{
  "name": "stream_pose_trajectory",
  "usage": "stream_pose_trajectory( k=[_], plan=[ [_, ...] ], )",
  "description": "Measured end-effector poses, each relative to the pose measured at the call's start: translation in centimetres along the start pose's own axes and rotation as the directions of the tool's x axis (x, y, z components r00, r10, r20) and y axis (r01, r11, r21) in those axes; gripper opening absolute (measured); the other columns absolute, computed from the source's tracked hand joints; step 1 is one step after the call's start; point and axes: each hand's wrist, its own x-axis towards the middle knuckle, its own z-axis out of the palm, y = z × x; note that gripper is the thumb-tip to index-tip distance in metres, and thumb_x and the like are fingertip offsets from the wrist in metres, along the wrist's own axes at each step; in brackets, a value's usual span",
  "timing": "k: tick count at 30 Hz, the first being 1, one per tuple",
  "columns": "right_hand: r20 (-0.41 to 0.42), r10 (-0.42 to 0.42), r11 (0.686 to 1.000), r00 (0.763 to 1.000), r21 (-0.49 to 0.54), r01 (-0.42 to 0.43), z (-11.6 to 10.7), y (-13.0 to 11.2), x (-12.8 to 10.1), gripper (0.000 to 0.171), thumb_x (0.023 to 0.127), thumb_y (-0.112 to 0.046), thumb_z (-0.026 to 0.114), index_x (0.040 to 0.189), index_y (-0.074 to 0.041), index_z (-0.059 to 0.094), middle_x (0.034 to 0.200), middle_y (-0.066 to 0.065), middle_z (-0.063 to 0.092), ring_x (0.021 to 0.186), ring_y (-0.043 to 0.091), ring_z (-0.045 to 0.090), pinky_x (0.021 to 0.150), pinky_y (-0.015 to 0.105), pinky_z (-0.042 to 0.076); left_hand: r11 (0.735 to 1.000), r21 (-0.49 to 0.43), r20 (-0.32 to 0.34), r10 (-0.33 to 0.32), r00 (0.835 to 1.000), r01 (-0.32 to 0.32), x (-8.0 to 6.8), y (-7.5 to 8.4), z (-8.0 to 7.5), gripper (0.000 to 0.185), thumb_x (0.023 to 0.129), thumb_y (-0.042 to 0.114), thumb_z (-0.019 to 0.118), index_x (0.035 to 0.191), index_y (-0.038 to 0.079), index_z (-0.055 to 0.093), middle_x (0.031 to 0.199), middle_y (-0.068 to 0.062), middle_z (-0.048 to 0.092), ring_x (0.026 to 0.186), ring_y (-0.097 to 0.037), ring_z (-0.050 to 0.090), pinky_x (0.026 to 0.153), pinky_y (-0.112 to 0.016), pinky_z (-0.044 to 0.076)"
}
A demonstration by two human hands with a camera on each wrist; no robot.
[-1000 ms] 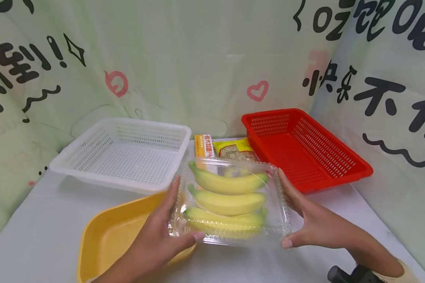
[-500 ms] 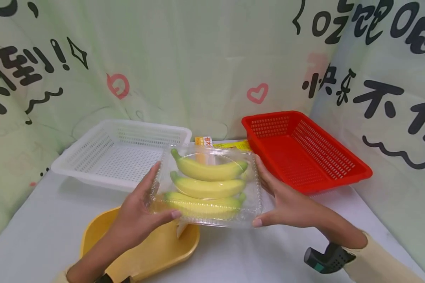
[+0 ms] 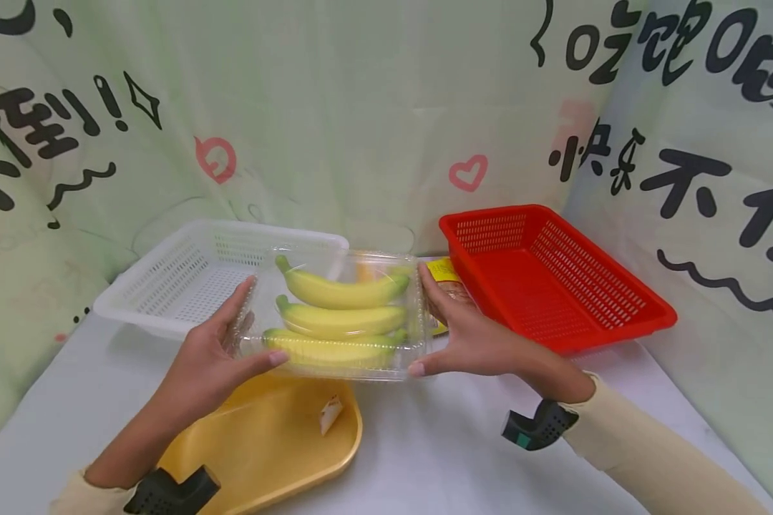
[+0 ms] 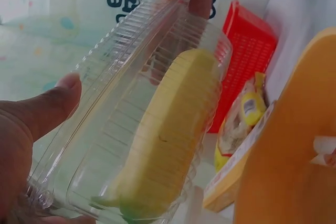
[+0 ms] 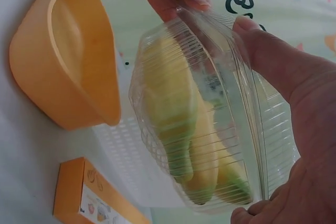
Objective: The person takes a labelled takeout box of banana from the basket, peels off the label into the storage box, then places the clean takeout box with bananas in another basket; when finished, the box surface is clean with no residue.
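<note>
Both hands hold a clear plastic clamshell box (image 3: 354, 373) with a closed lid, raised above the table. Three yellow bananas (image 3: 341, 322) with green tips lie stacked in rows inside it. My left hand (image 3: 209, 357) grips the box's left side, thumb (image 4: 55, 100) on the near edge. On the opposite side my right hand (image 3: 473, 336) grips it, thumb (image 5: 262, 43) at the rim; its other fingers are partly hidden behind the box. Through the box's ribbed wall, a banana (image 4: 168, 129) shows close up in the left wrist view.
A white basket (image 3: 135, 318) stands at back left, a red basket (image 3: 592, 315) at back right. Between them are a yellow food bag (image 3: 444, 270) and an orange carton (image 5: 71, 190). A yellow basin (image 3: 258, 443), with a small packet (image 3: 331, 413) inside, sits in front.
Both hands have carried the box of bananas left and slightly away, toward the white basket. More of the yellow basin and its small packet shows now.
</note>
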Motion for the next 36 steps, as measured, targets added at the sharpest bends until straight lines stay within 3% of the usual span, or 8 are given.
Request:
stream_pose_trajectory(
  k=[4,9,15,20,25,30,32,36],
  plan=[
    [-0.003,0.038,0.999,0.999,-0.03,-0.038,0.7,-0.3,1.1,0.135,0.064,-0.038,0.09,0.154,-0.037,-0.01,0.16,-0.006,0.015,0.14,0.021,0.026,0.079,0.033,0.056,1.0,0.011,0.024,-0.029,0.999,0.028,0.5,-0.4,-1.4,0.097,0.083,0.02,0.079,0.157,0.019,0.015,0.161,0.002,0.01,0.141,-0.034,0.027,0.098,-0.018,0.038],
    [0.001,-0.01,0.999,1.0,-0.041,0.01,1.1,-0.7,2.8,0.131,0.069,-0.036,0.087,0.156,-0.027,-0.011,0.16,-0.002,0.014,0.137,0.023,0.029,0.086,0.039,0.054,0.995,0.095,0.019,-0.041,0.999,0.039,1.1,-1.1,-3.0,0.095,0.085,0.024,0.078,0.157,0.024,0.015,0.161,0.0,0.01,0.139,-0.036,0.029,0.095,-0.015,0.039],
    [0.009,-0.039,0.999,0.999,0.019,0.039,1.5,-0.9,5.0,0.13,0.07,-0.036,0.087,0.154,-0.035,-0.012,0.153,-0.001,0.027,0.127,0.023,0.041,0.082,0.033,0.055,0.981,0.183,-0.01,-0.069,0.998,0.07,1.9,-2.1,-4.6,0.093,0.087,0.029,0.076,0.157,0.027,0.015,0.161,-0.001,0.011,0.138,-0.038,0.033,0.096,-0.031,0.043],
    [0.021,-0.056,0.998,0.998,0.025,0.055,2.0,-1.0,6.5,0.126,0.073,-0.032,0.085,0.156,-0.03,-0.01,0.159,-0.002,0.018,0.14,0.02,0.025,0.094,0.037,0.049,0.971,0.226,-0.025,-0.069,0.997,0.073,2.2,-3.1,-5.7,0.091,0.088,0.029,0.074,0.157,0.028,0.015,0.161,-0.004,0.012,0.135,-0.043,0.036,0.095,-0.048,0.042],
    [0.047,-0.037,0.999,0.998,0.007,0.037,2.5,-1.3,7.4,0.124,0.076,-0.037,0.082,0.156,-0.026,-0.012,0.162,-0.006,-0.002,0.145,0.015,0.01,0.108,0.043,0.035,0.968,0.237,-0.012,-0.078,0.997,0.078,2.4,-3.7,-7.0,0.09,0.09,0.027,0.073,0.157,0.026,0.013,0.162,-0.004,0.011,0.135,-0.043,0.034,0.091,-0.019,0.045],
    [0.04,-0.048,0.999,0.998,0.027,0.047,3.1,-1.6,8.4,0.123,0.077,-0.039,0.081,0.155,-0.026,-0.013,0.162,-0.008,-0.006,0.146,0.016,0.011,0.109,0.045,0.033,0.954,0.282,-0.012,-0.104,0.994,0.103,3.2,-4.3,-8.5,0.09,0.09,0.029,0.072,0.157,0.025,0.012,0.161,-0.008,0.012,0.136,-0.044,0.033,0.095,-0.04,0.044],
    [0.034,-0.048,0.998,0.998,0.034,0.047,3.4,-1.7,8.9,0.123,0.077,-0.04,0.081,0.155,-0.026,-0.014,0.162,-0.008,-0.007,0.146,0.019,0.013,0.11,0.046,0.03,0.955,0.278,-0.002,-0.103,0.995,0.1,3.6,-4.5,-9.2,0.089,0.09,0.027,0.071,0.158,0.024,0.013,0.161,-0.011,0.015,0.133,-0.046,0.036,0.093,-0.04,0.046],
    [0.019,-0.025,0.999,0.999,0.023,0.025,4.0,-2.0,9.8,0.122,0.078,-0.042,0.08,0.155,-0.026,-0.014,0.161,-0.009,-0.008,0.146,0.023,0.015,0.11,0.046,0.03,0.966,0.25,0.026,-0.08,0.996,0.071,4.3,-5.2,-10.4,0.086,0.091,0.02,0.07,0.158,0.021,0.015,0.159,-0.016,0.018,0.128,-0.05,0.039,0.08,-0.009,0.044]
  ],
)
